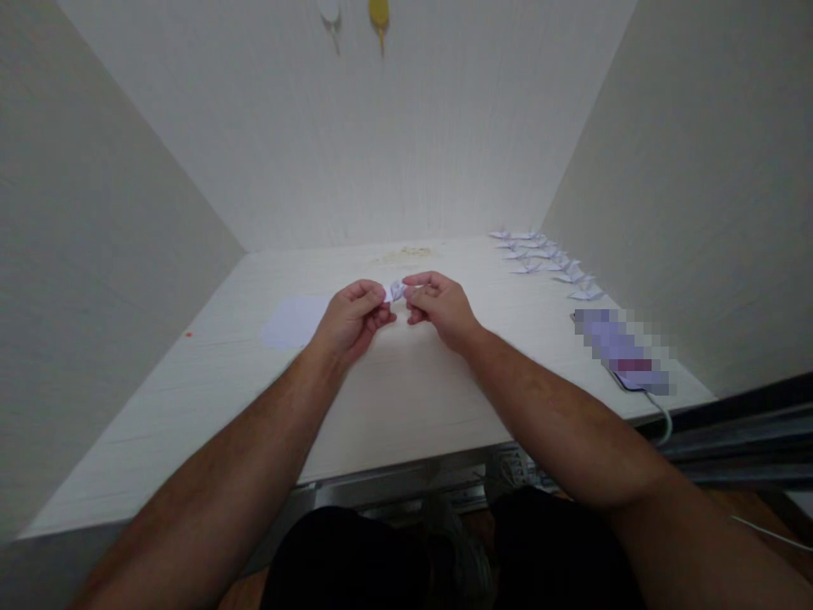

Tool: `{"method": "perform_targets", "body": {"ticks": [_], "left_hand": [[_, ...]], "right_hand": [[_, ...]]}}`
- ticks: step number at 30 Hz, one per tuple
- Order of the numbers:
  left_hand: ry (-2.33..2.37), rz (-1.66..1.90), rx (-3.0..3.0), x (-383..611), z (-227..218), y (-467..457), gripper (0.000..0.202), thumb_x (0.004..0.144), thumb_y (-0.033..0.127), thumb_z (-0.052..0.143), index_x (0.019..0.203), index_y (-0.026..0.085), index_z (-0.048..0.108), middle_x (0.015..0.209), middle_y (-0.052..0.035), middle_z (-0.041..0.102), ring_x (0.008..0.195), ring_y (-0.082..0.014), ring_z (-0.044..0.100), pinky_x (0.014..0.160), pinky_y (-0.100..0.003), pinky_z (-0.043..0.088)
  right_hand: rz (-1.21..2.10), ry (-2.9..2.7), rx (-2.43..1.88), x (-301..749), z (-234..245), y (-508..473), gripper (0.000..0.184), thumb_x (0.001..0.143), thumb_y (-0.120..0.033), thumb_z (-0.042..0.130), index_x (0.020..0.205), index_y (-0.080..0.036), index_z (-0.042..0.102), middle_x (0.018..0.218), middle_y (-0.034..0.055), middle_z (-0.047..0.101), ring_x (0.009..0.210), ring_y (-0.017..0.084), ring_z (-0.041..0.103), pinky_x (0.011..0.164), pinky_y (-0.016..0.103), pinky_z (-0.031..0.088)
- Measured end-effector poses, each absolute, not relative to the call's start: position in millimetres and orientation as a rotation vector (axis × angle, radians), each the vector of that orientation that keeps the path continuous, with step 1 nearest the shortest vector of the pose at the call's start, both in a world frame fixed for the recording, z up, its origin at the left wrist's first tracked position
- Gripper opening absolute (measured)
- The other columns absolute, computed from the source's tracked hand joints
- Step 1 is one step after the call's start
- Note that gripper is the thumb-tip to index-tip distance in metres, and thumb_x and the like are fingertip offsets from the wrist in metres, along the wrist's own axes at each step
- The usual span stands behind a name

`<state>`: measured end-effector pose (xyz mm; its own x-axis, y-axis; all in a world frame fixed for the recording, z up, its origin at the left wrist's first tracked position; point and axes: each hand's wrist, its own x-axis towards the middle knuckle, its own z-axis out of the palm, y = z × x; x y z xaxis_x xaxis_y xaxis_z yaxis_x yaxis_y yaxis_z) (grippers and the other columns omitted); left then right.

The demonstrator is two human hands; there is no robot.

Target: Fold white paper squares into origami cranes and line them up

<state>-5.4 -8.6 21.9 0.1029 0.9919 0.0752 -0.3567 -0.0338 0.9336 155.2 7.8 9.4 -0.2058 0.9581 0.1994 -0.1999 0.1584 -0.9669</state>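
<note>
Both my hands meet over the middle of the white table [394, 398]. My left hand [354, 317] and my right hand [438, 305] pinch a small folded piece of pale lilac paper [397, 291] between their fingertips. Fingers of both hands are curled and pressed on the paper, which is held just above the tabletop. A flat pale lilac sheet [293, 322] lies on the table to the left of my left hand.
Several small folded paper figures [544, 257] lie in rows at the back right of the table. A phone with a cable [626, 352] rests near the right edge. White walls enclose the table on three sides. Two small objects [354, 12] hang on the back wall.
</note>
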Motion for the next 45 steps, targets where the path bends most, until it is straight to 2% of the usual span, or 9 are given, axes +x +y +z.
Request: {"method": "perform_targets", "body": {"ticks": [4,9,13,17,20,27,34,41,45], "left_hand": [[1.152,1.584,1.078,3.2,16.8,-5.1,0.026,0.063,0.02,0.078,0.083,0.016,0.062,0.058,0.0035,0.062,0.05,-0.0098,0.059,0.057,-0.023,0.051],[1.244,1.645,1.366,10.7,17.2,-11.5,0.021,0.068,0.02,0.073,0.088,0.016,0.068,0.054,0.0038,0.062,0.057,-0.0134,0.065,0.063,-0.025,0.052],[1.243,1.536,1.523,7.7,15.7,-11.3,0.025,0.07,0.021,0.071,0.095,0.017,0.071,0.056,0.0037,0.062,0.058,-0.0132,0.063,0.064,-0.026,0.051],[1.325,1.466,1.654,-0.6,10.2,-4.0,0.021,0.072,0.024,0.072,0.092,0.019,0.074,0.076,-0.0016,0.069,0.068,-0.0131,0.06,0.065,-0.027,0.048],[1.3,1.459,1.668,-3.8,8.4,-0.4,0.018,0.071,0.025,0.073,0.088,0.019,0.075,0.085,-0.0038,0.07,0.074,-0.0141,0.06,0.069,-0.028,0.048],[1.205,1.469,1.609,-3.9,7.5,1.4,0.008,0.071,0.021,0.071,0.076,0.018,0.066,0.075,-0.0011,0.065,0.069,-0.013,0.056,0.068,-0.027,0.045],[1.173,1.417,1.678,-5.9,9.6,-0.1,0.007,0.073,0.022,0.069,0.078,0.018,0.065,0.075,-0.0009,0.065,0.071,-0.0131,0.057,0.068,-0.027,0.045],[1.183,1.505,1.534,-3.0,8.4,-0.8,0.008,0.072,0.023,0.069,0.075,0.018,0.062,0.064,0.0022,0.059,0.059,-0.0104,0.052,0.057,-0.024,0.04],[1.112,1.536,1.368,0.6,8.0,-1.2,0.012,0.071,0.026,0.07,0.076,0.019,0.061,0.063,0.0023,0.059,0.056,-0.0107,0.054,0.055,-0.024,0.041]], "right_hand": [[0.687,-1.391,-1.056,149.9,3.2,7.7,0.021,0.072,-0.027,0.068,0.089,-0.022,0.057,0.058,-0.0083,0.053,0.052,0.009,0.049,0.056,0.023,0.043],[0.638,-1.554,-1.017,147.6,2.8,2.0,0.014,0.074,-0.03,0.068,0.08,-0.019,0.061,0.066,-0.0036,0.061,0.056,0.009,0.053,0.057,0.023,0.043],[0.524,-1.582,-1.016,149.8,3.2,3.6,0.016,0.081,-0.03,0.063,0.071,-0.018,0.06,0.061,-0.0034,0.059,0.056,0.01,0.051,0.058,0.024,0.041],[0.457,-1.658,-1.015,152.4,2.1,5.7,0.016,0.083,-0.029,0.062,0.072,-0.018,0.06,0.064,-0.0028,0.059,0.058,0.01,0.05,0.06,0.025,0.039],[0.433,-1.715,-1.0,153.1,1.8,4.8,0.015,0.084,-0.029,0.062,0.074,-0.018,0.062,0.066,-0.0021,0.06,0.06,0.01,0.05,0.061,0.025,0.039],[0.466,-1.745,-0.994,152.7,3.3,2.1,0.014,0.084,-0.028,0.062,0.075,-0.018,0.063,0.068,-0.0012,0.063,0.062,0.011,0.053,0.063,0.025,0.041],[0.53,-1.704,-1.033,152.8,4.4,2.1,0.013,0.083,-0.028,0.061,0.076,-0.018,0.062,0.068,-0.0008,0.064,0.063,0.012,0.055,0.062,0.025,0.042],[0.635,-1.644,-1.038,151.1,3.7,2.1,0.012,0.084,-0.029,0.06,0.077,-0.019,0.058,0.064,-0.0019,0.064,0.06,0.012,0.061,0.061,0.025,0.046],[0.756,-1.572,-0.983,149.1,-0.3,4.0,0.011,0.085,-0.029,0.06,0.078,-0.02,0.056,0.063,-0.0027,0.064,0.061,0.012,0.066,0.061,0.025,0.05]]}}
